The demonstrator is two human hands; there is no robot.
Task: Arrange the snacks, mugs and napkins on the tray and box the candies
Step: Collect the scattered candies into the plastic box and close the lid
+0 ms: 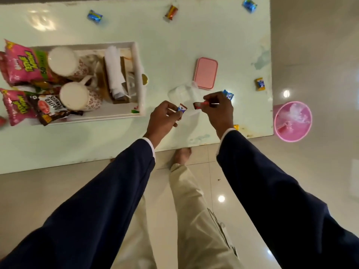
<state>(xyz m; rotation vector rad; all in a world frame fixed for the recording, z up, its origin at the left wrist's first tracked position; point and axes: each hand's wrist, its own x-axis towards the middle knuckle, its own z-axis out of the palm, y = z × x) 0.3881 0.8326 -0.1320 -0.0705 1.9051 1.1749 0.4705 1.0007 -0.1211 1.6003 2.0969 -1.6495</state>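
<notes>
My left hand [165,117] pinches a small red, white and blue candy [182,109]. My right hand [218,109] holds a red candy [199,105] and a blue candy [228,94]. Both hands hover just in front of a clear plastic box [181,94], whose pink lid [206,75] lies beside it. On the left, the white tray [138,61] holds two floral mugs [67,64] [79,97], white napkins [114,68], pink snack packets [19,63] and a salted peanuts packet [50,108]. Loose candies lie at the table's far side: blue [94,16], red [171,12], blue [249,4].
An orange-and-blue candy [260,84] lies near the table's right edge and a yellow one [236,127] by my right wrist. A pink bin [292,121] stands on the floor right of the pale green table [77,144]. My legs are below the table edge.
</notes>
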